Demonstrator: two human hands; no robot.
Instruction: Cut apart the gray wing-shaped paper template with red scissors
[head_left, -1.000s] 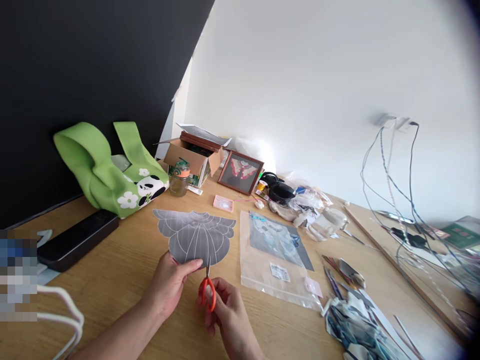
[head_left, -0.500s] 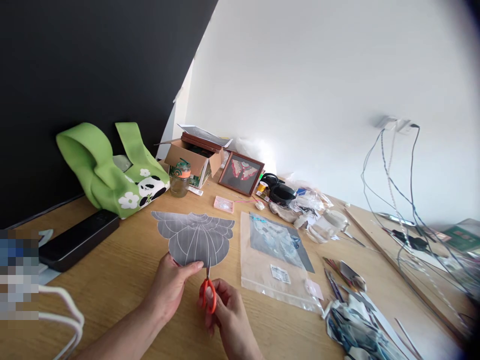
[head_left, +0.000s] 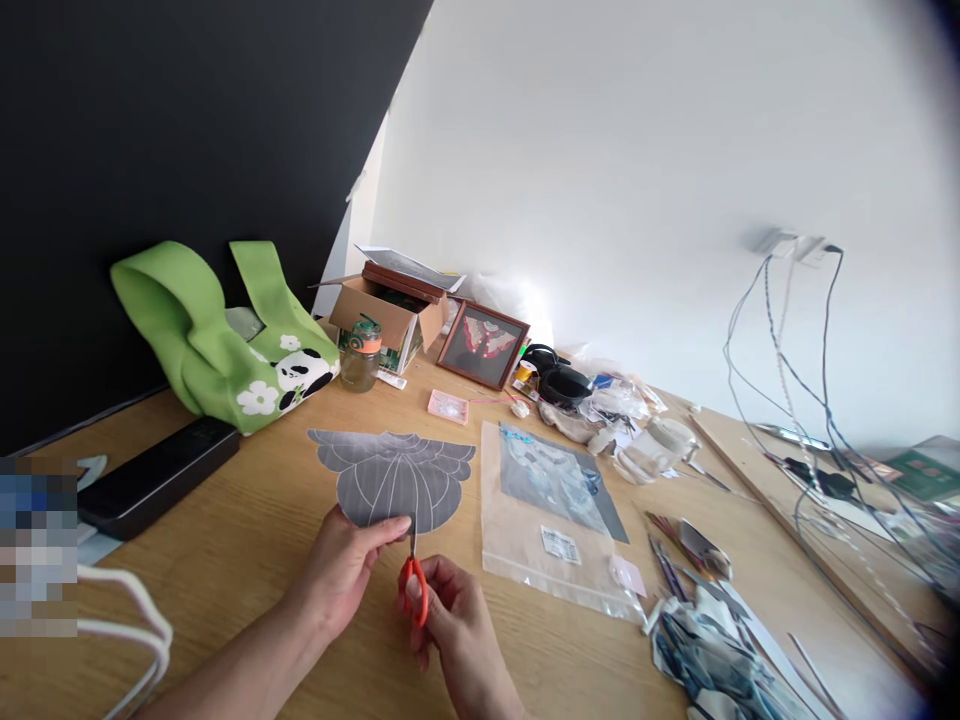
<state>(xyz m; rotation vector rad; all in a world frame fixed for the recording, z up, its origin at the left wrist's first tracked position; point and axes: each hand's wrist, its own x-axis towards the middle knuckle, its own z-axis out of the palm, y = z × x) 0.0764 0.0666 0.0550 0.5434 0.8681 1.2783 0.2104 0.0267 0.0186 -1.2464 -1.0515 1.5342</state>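
A dark grey paper piece (head_left: 397, 480) with white petal-like lines and a scalloped outline is held over the table. My left hand (head_left: 349, 565) pinches its lower edge, thumb on top and fingers beneath. My right hand (head_left: 454, 610) holds orange-handled scissors (head_left: 414, 590), fingers in the loops. The scissor blades point away from me and meet the paper's lower edge, just right of my left thumb. Part of the blades is hidden behind the paper.
A plastic bag (head_left: 525, 560) with blue-grey pieces lies right of the paper. Beyond are a pink box (head_left: 448, 406), a jar (head_left: 361, 365) and a framed butterfly (head_left: 484, 345). A green bag (head_left: 225, 380) and black case (head_left: 161, 475) stand left; crumpled cloth (head_left: 712, 650) lies right.
The paper has shifted slightly right and tilted a little. The scissor blades show less above its lower edge, and the handles have moved slightly left and look closer together.
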